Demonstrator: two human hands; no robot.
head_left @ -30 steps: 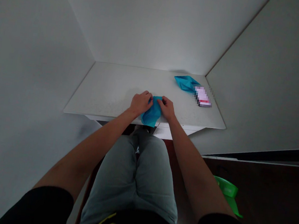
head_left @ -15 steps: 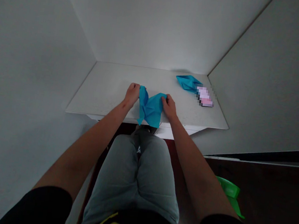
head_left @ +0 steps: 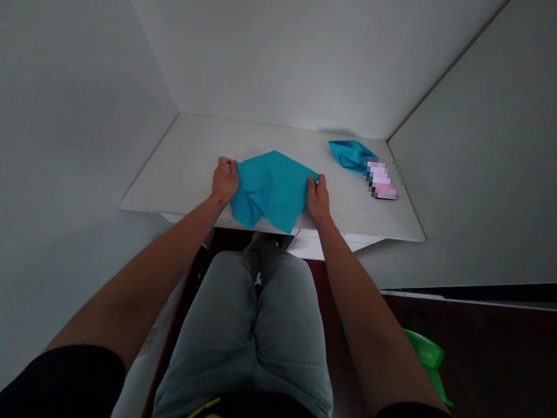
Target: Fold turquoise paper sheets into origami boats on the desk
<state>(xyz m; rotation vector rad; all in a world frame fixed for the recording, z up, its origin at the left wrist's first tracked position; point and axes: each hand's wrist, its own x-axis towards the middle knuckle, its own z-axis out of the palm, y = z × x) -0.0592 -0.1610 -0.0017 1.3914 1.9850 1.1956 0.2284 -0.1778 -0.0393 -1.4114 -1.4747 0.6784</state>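
Observation:
A creased sheet of blue paper (head_left: 278, 185) is stretched between my hands over the front edge of the white table (head_left: 184, 158). My left hand (head_left: 225, 179) is closed on its left side, and my right hand (head_left: 317, 197) pinches its right edge. The sheet's top rises to a blunt point, while its lower edge hangs in uneven folded flaps. At the back right of the table lies a folded blue paper boat (head_left: 350, 154), apart from both hands.
A phone (head_left: 382, 180), blurred by pixelation, lies against the paper boat. White walls enclose the table at the back and sides. On the dark floor at lower right is a green plastic object (head_left: 425, 353), partly hidden by my right arm.
My left hand has moved left and slightly down, away from my right hand. Between them the blue paper has opened from a bunched, folded shape into a wider sheet.

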